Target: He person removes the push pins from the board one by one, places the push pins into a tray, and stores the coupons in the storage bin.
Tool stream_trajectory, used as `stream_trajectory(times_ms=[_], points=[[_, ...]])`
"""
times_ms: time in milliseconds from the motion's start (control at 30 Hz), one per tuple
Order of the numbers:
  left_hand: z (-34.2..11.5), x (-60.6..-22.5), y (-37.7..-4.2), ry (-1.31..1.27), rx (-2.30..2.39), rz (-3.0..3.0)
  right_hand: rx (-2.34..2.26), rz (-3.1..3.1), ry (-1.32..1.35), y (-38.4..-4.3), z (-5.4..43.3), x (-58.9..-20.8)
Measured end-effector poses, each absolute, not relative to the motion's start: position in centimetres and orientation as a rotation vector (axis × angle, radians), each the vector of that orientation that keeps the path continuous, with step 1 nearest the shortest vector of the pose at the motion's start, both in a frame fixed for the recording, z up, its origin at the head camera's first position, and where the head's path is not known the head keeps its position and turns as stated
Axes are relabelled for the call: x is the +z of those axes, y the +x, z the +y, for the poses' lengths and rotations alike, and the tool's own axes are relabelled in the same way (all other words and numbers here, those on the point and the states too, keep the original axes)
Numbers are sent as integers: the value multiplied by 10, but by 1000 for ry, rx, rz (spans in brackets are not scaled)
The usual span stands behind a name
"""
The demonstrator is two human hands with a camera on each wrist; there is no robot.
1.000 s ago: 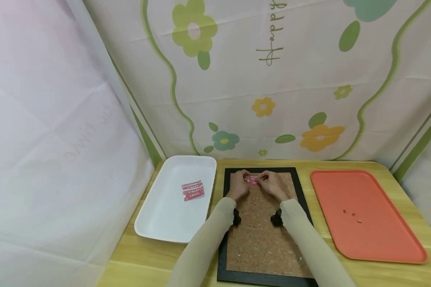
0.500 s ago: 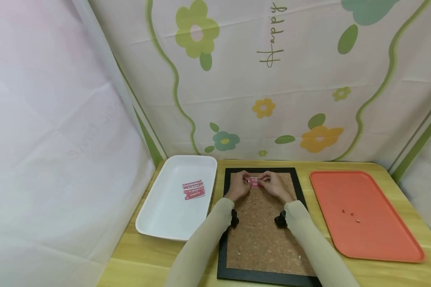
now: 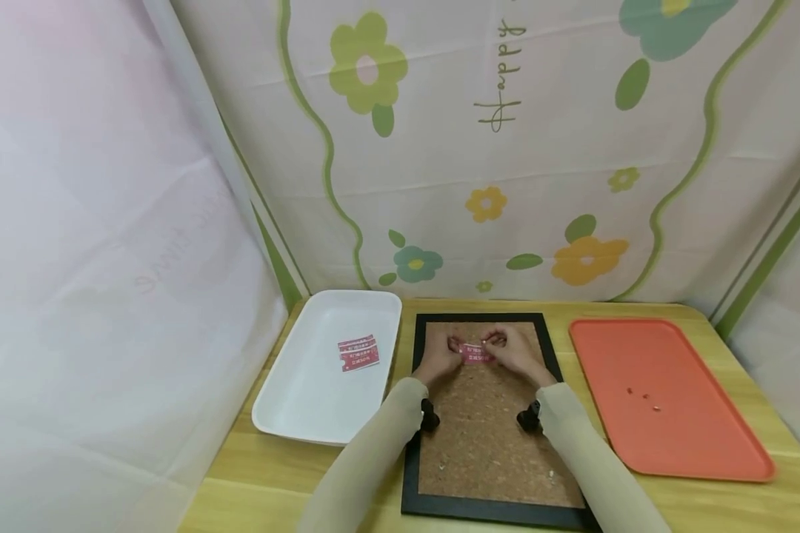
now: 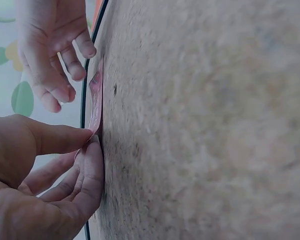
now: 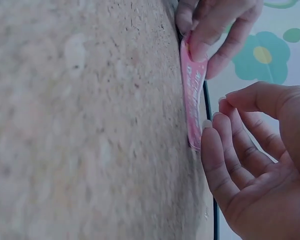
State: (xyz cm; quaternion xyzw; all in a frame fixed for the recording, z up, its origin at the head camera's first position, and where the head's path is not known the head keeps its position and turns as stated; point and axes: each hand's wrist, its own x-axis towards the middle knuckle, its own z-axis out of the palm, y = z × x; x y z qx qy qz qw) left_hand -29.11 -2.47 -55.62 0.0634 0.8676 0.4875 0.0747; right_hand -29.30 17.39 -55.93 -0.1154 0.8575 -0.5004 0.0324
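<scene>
A pink printed paper coupon (image 3: 476, 354) lies near the far end of a black-framed cork board (image 3: 487, 444). My left hand (image 3: 440, 355) pinches the coupon's left end between thumb and fingers, low over the cork. The coupon (image 5: 194, 95) bows slightly off the surface in the right wrist view. My right hand (image 3: 512, 352) hovers by its other end, fingers loosely bent. In the left wrist view a gap shows between the right hand (image 4: 52, 50) and the coupon; no object is visible in those fingers.
To the left stands a white tray (image 3: 293, 400) holding several similar red-pink coupons (image 3: 358, 354). On the right, an orange tray (image 3: 693, 437) carries a few tiny metallic pieces (image 3: 645, 397). A flower-printed cloth (image 3: 440, 163) hangs behind the wooden table (image 3: 240, 488).
The coupon and both hands have come a little nearer to me along the board. My right hand has let go of the coupon's right end and drawn slightly away. The view has shifted slightly.
</scene>
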Motion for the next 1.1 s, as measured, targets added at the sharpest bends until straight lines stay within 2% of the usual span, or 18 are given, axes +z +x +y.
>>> stream_trajectory(times_ms=[267,833,1100], points=[[-32,-553,-276,248,1453,2658,-1545,2664,-365,-283,184,-555],[-59,-516,-260,487,1554,2687,-1519,2835,-365,-265,210,-538],[-81,-500,-254,486,1589,2677,-1496,2846,-324,-254,233,-536]])
